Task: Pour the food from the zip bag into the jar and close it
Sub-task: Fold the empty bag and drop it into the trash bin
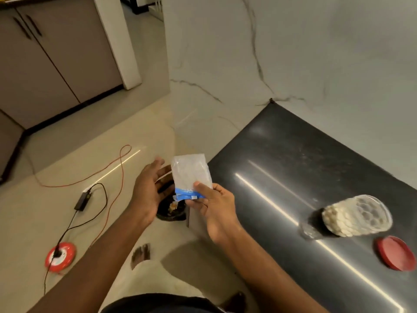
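A clear zip bag (190, 172) with a blue zip strip at its lower edge is held upside down in my right hand (214, 208), pinched near the zip; it looks empty. My left hand (146, 190) is open beside it on the left, palm toward the bag, not touching it. On the dark counter (282, 154) at the right stands a clear dimpled glass jar (358, 215) holding pale round food pieces, with no lid on. Its red lid (396, 253) lies flat on the counter just right of it.
Below the bag on the floor sits a black bin (172, 211) with scraps inside. A red cable reel (59, 256), a black adapter (83, 201) and red and black wires lie on the floor at left. Cabinets stand at the far left.
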